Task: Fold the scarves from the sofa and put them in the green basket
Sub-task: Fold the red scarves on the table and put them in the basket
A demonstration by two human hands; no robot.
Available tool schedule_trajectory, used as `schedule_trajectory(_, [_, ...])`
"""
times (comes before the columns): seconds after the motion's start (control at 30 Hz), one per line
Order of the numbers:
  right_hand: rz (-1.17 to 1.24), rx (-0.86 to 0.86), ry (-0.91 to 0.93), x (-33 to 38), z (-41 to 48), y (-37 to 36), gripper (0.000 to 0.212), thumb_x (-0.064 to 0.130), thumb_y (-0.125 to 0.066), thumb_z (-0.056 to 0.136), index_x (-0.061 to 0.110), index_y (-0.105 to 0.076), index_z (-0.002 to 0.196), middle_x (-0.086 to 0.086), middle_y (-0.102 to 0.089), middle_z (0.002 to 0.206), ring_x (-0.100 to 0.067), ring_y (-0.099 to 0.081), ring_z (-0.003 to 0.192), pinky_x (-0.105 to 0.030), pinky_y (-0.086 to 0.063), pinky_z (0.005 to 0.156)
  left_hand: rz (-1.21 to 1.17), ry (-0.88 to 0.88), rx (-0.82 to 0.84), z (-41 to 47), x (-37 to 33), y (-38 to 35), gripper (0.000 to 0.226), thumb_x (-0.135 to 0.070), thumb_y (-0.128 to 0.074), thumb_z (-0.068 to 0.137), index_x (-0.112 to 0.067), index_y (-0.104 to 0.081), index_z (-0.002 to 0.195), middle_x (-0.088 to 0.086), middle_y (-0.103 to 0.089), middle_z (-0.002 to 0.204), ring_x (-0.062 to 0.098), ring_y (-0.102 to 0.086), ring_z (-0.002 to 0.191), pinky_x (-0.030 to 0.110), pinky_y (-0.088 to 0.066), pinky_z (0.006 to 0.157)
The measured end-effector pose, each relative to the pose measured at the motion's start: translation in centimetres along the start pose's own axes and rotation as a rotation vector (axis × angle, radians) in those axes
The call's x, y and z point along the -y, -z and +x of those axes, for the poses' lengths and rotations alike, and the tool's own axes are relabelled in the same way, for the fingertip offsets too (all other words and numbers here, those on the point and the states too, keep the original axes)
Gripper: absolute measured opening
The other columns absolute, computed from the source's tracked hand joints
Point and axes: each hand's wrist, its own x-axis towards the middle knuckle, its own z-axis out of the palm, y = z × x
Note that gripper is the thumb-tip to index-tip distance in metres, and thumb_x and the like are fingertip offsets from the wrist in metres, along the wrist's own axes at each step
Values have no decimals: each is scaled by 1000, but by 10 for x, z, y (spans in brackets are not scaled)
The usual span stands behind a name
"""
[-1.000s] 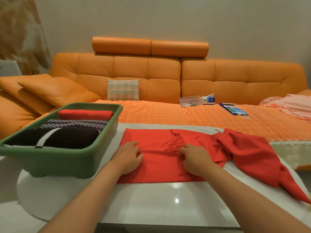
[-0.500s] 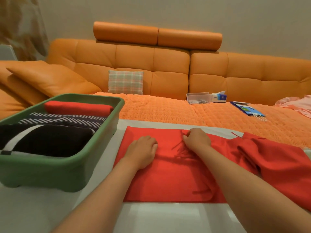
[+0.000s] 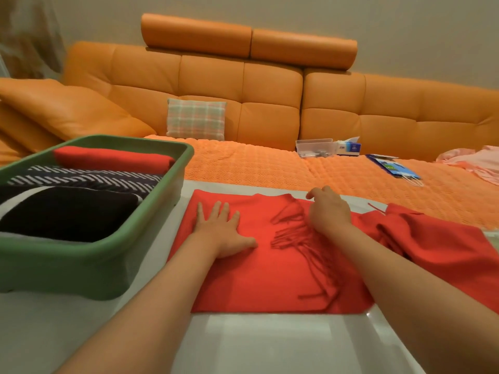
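Centre frame, on white table: red scarf lies flat, partly folded, with its fringe spread across the top layer. Unfolded rest of the scarf bunches toward right edge of frame.

Left hand: palm down on left part of scarf, fingers straight and spread wide, thumb out to the right. Pressing, not gripping.

Right hand: back to the camera, at far edge of scarf just right of the fringe. Fingers bent down and mostly hidden; cannot tell whether they pinch the cloth.

Green basket: left of frame, on the table, just beside the scarf. Holds three folded scarves in a row: red one farthest, striped one in the middle, black one nearest.

Upper frame: orange sofa. On it a plaid cushion, clear box, tissue box, blue packet, and pink cloth at far right.
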Motion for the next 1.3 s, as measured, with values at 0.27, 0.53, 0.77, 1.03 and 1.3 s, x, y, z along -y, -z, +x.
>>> schedule_trajectory(0.27, [78,16,-2,-58,-76,55,44,7,-53,81,29,-67,116,-3,-59,119,-27,-52,117,-40,-41,99,-244,-254,-243,-22,-102,1,54,-44,-38,99,-25,-36,149,3,-34,156,25,-31,142,45,-28,114])
schedule_trajectory(0.53, [-243,290,-83,-116,-124,87,87,43,-58,81,43,-11,154,-6,-2,165,-28,0,152,-67,-1,115,-117,-227,2,-41,-110,-17,83,-80,-30,87,-42,-4,156,-6,7,166,19,8,152,49,5,121])
schedule_trajectory(0.77, [-325,328,-26,-149,-136,101,80,25,-53,89,34,-11,157,-4,-39,149,-26,-32,141,-60,-23,113,-67,-54,135,-35,-76,10,82,-62,-51,88,-37,-13,156,-4,1,166,20,5,153,53,6,120])
schedule_trajectory(1.03, [-445,117,38,-178,-122,100,26,22,-42,98,29,-63,111,3,-67,119,-23,-60,114,-42,-35,100,-175,-439,-248,-48,-193,16,53,-51,-61,82,-37,-53,133,-6,-53,133,20,-47,125,37,-37,103])
schedule_trajectory(1.3, [-233,124,169,-193,-121,108,53,28,-54,78,37,-57,130,3,-48,142,-24,-39,134,-45,-24,108,-163,-464,-421,-33,-220,-3,22,-37,-64,85,-31,-73,104,-7,-63,104,18,-60,101,29,-46,80])
